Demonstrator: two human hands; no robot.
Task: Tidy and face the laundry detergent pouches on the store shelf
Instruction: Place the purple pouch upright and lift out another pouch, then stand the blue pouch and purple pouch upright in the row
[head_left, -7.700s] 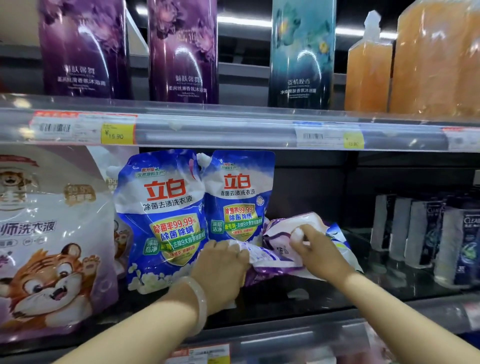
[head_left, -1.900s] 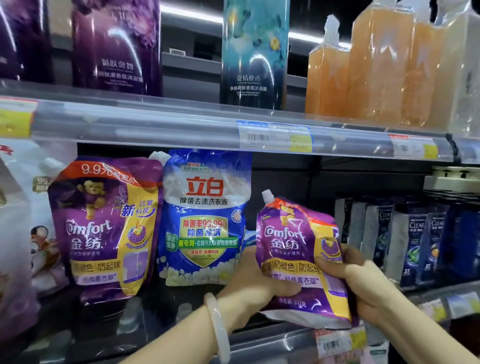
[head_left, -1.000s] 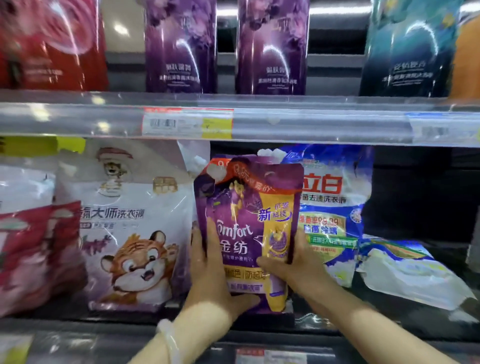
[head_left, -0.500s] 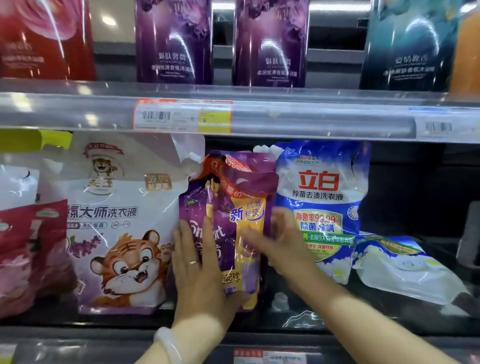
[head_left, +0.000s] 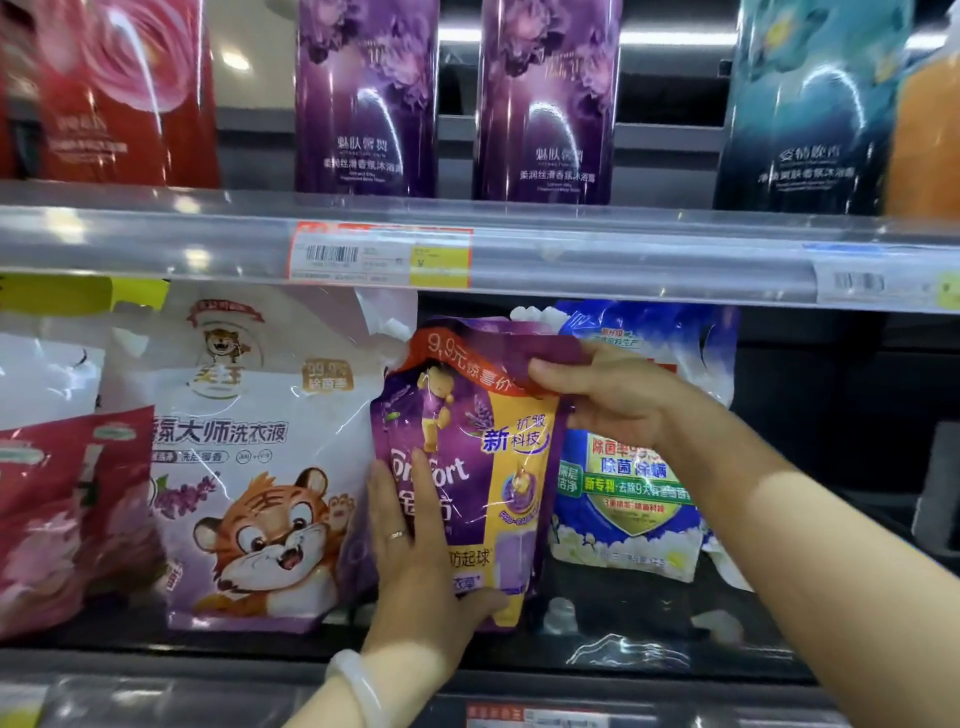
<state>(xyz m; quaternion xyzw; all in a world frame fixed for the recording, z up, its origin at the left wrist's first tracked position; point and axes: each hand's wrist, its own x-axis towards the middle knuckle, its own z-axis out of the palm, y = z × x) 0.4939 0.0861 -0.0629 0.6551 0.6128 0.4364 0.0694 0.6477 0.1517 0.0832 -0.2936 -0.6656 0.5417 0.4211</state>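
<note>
A purple and yellow Comfort pouch (head_left: 467, 447) stands upright on the dark shelf (head_left: 623, 644), facing me, between a white tiger-print pouch (head_left: 244, 467) and a blue pouch (head_left: 623, 493). My left hand (head_left: 415, 551) lies flat against the purple pouch's lower left, thumb under its bottom edge. My right hand (head_left: 608, 395) pinches the pouch's top right corner. Another pouch sits directly behind the purple one, mostly hidden. The blue pouch is partly covered by my right hand and forearm.
A red floral pouch (head_left: 57, 509) stands at far left. A fallen white pouch edge (head_left: 727, 566) shows behind my right forearm. The clear price rail (head_left: 571, 260) of the upper shelf runs just above the pouch tops, with tall purple, red and teal packs above.
My right hand rose from the purple pouch's middle right side to its top right corner. The pouch, creased half a second ago, now stands flatter and faces me. My left hand stayed low.
</note>
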